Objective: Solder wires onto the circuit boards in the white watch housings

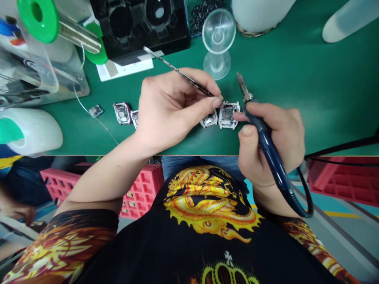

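My left hand [171, 108] is closed in a pinch on thin metal tweezers [177, 71], whose tips reach down toward a small white device shell with an exposed circuit board [227, 115] on the green mat. My right hand [274, 142] is wrapped round the dark blue handle of a soldering iron [266, 138]. Its metal tip [243, 86] points up and away, just right of the shell. A forefinger of that hand touches the shell's right edge. A second small shell [209, 119] lies right beside the first, partly behind my left thumb.
Three more small parts [122, 112] lie left of my hand, near a thin wire. A clear plastic funnel stand [218, 41], a black tray [139, 23], a solder spool with green ends [44, 19] and white bottles stand farther back. Red crates [142, 189] sit below the table edge.
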The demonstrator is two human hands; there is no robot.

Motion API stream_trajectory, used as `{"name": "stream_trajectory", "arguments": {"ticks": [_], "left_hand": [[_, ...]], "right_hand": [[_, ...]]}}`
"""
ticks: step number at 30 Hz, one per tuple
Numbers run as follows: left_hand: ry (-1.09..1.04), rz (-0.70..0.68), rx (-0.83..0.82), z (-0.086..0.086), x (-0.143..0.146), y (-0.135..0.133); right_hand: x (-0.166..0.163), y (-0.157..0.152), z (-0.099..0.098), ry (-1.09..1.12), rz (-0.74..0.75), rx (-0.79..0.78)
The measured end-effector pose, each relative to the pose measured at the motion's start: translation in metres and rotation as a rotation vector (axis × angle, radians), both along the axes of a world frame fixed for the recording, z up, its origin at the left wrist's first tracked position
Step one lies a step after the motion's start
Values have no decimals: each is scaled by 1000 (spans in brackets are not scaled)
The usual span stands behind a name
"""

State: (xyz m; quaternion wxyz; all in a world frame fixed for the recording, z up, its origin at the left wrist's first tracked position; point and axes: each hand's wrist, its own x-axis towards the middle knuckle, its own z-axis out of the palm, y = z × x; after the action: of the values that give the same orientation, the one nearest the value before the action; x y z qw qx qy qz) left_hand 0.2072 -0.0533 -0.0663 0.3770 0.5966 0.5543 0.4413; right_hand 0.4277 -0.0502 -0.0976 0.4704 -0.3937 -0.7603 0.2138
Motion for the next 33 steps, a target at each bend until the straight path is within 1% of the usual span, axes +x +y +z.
{"name": "stream_trajectory", "arguments": {"ticks": [2,7,11,17,21,28,33], "left_hand": [[-6,-17,11,-2,1,0],[46,56,44,-3,10,-2],[35,63,55,-2,14,-1],[18,97,28,-1,13,-4],[0,97,-6,-1,10,-7],[-25,63,64,-6,7,-8],[-5,52,77,-3,8,-7]], "right_hand": [[0,0,0,-1,-3,-3],[1,-1,0,3,10,-20],[1,-1,1,1,14,-31],[1,-1,1,-16,16,-23],[1,-1,2,-16,14,-34],[1,-2,2,-20,5,-44],[0,-1,-1,14,6,-29]]}}
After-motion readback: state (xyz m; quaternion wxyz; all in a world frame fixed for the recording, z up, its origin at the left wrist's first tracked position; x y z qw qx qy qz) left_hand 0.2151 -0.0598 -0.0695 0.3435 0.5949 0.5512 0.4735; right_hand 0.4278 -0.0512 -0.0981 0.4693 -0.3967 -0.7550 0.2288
